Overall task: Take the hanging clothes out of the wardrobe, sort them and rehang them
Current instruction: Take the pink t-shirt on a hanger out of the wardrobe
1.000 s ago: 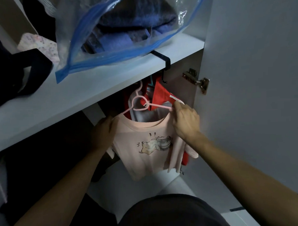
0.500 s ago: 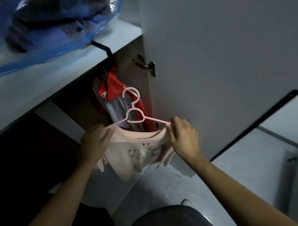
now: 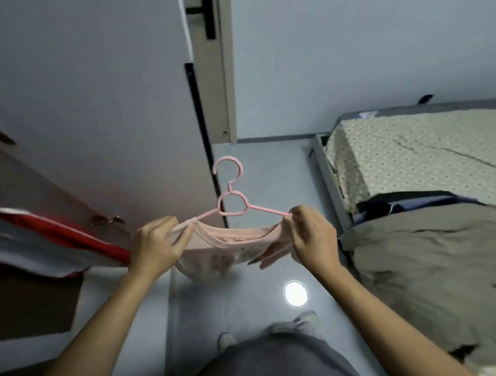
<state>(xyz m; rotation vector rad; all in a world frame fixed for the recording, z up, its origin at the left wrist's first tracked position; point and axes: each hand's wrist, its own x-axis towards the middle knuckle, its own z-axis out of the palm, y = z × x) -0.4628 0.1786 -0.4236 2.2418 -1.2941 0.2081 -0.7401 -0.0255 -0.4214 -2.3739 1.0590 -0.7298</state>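
Note:
A small pale pink T-shirt (image 3: 229,247) with a faint print hangs on a pink plastic hanger (image 3: 231,201), held out in front of me over the floor. My left hand (image 3: 155,247) grips the shirt's left shoulder and that end of the hanger. My right hand (image 3: 311,236) pinches the right shoulder and the hanger's right tip. The hanger's hook is free in the air. A red and grey garment (image 3: 44,245) still hangs at the left edge by the wardrobe.
The open white wardrobe door (image 3: 101,109) stands left of the hanger. A bed (image 3: 421,157) at the right carries a beige garment (image 3: 432,265) and dark clothes (image 3: 384,209). Grey floor (image 3: 268,170) with a bright light reflection lies below; my legs and shoes show at the bottom.
Both hands have carried the pink shirt on its hanger out of the wardrobe and rightward. My view has turned from the shelves toward the floor and bed.

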